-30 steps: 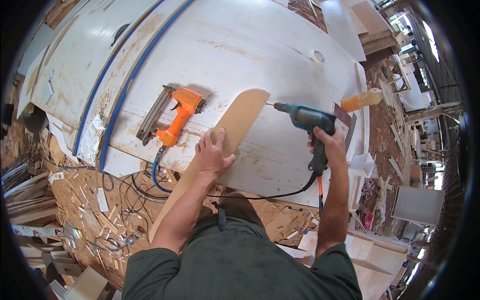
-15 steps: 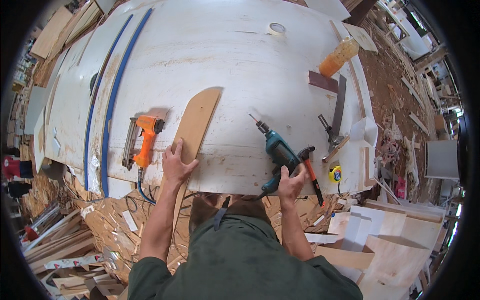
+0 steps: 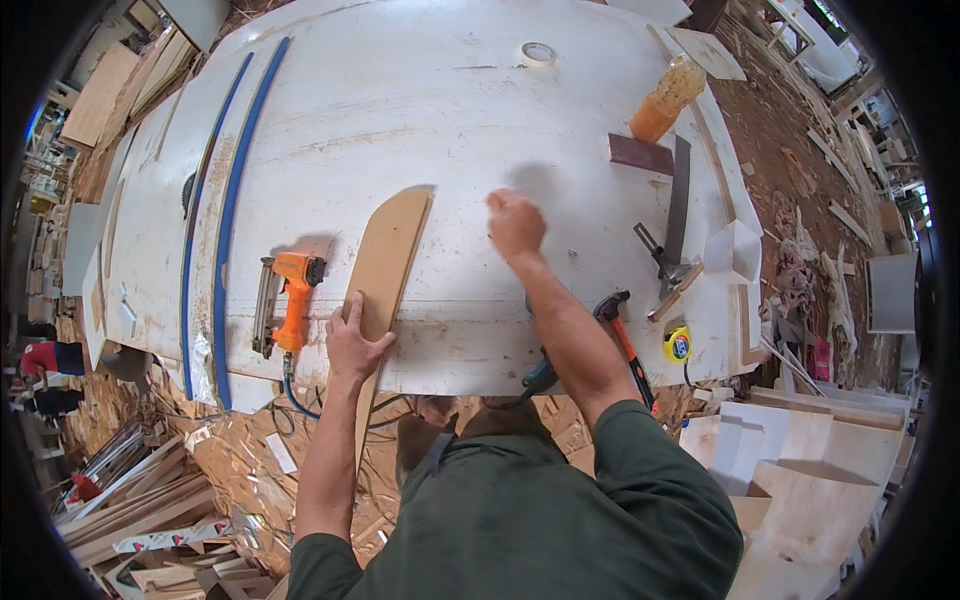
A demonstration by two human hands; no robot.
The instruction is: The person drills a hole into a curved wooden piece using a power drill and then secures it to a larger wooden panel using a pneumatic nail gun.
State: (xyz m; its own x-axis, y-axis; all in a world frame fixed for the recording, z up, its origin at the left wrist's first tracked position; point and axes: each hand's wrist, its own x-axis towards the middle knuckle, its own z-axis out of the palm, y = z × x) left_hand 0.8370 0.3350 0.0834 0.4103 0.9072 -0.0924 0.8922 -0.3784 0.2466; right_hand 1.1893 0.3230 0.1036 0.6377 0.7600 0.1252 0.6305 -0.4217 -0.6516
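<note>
My left hand [image 3: 354, 340] grips a long tan wooden board [image 3: 393, 235], fingers along its left side and thumb across it. The board has a rounded far end and hangs past the near table edge. Over the mid-table, my right hand [image 3: 516, 224] is closed and slightly blurred; whatever its fingers hold is hidden. Beneath my right forearm lies a teal power drill [image 3: 543, 376], mostly covered, its front end out of sight. A hammer [image 3: 622, 338] with an orange-and-black handle lies right of that forearm. Left of the board is an orange nail gun [image 3: 294, 300] with a blue hose.
On the white table [image 3: 430, 110] are a tape roll [image 3: 537, 54], a bottle of orange liquid [image 3: 668, 98], a maroon block [image 3: 640, 154], a dark metal strip [image 3: 677, 200], a tape measure [image 3: 677, 344] and blue-edged strips [image 3: 250, 150]. Wood scraps [image 3: 150, 510] litter the floor.
My right hand has left the drill's handle and reached forward and left, its forearm now over the drill. The left hand stays on the board. The view has shifted slightly.
</note>
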